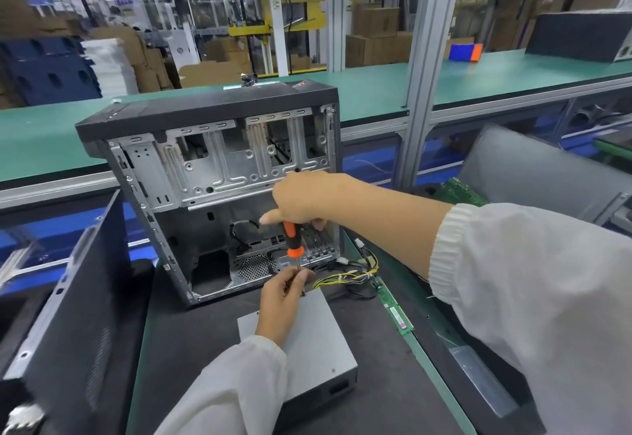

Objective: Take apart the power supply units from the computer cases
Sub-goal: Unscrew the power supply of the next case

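Observation:
An open, gutted computer case [212, 167] stands upright on the dark bench mat. In front of it lies a grey power supply unit [314, 339], with its yellow and black cable bundle [345, 277] trailing to the right. My right hand [304, 198] grips the orange and black handle of a screwdriver [292, 241], which points straight down. My left hand [284, 294] rests over the unit's far edge and pinches the screwdriver's shaft near the tip. The tip itself is hidden by my fingers.
A black side panel [78, 315] leans at the left. A green memory stick [396, 311] lies right of the unit, with a green circuit board [461, 191] and a grey panel [533, 174] farther right. A green conveyor [376, 92] runs behind the case.

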